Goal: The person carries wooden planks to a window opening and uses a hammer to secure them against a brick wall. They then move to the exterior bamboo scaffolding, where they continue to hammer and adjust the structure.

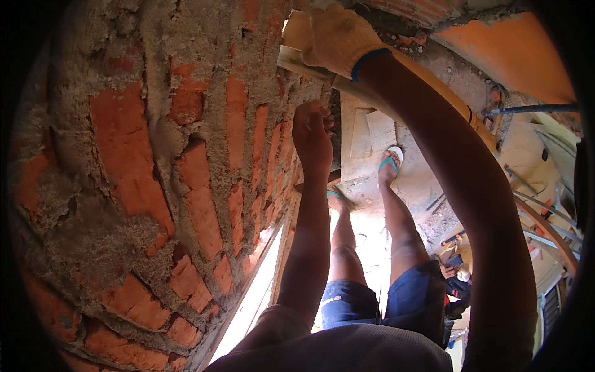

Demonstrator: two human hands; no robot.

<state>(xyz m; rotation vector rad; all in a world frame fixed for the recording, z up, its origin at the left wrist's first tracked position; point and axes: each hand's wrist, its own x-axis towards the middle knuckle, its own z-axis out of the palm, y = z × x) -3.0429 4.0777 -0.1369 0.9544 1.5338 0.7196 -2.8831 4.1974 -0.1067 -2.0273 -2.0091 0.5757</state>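
My right hand [339,41], in a cream knit work glove with a blue cuff, reaches up to the top of the picture. Its fingers are closed at a pale wooden board [297,32] set against the brick wall [204,142]. Glove and picture edge hide part of the grip. Lower down, beside the wall's rough face, is my bare left hand [312,133] with its fingers curled in. Whatever those fingers hold, if anything, does not show. Below the gloved hand, another light board [362,99] runs toward the wall behind my right forearm.
Flat light sheets [379,131] lie by my sandalled feet [392,162]. On the right are an orange panel [514,56], a blue tube [533,109] and several long strips and pipes [545,217]. Another person [457,279] is low at the right, partly hidden by my shorts.
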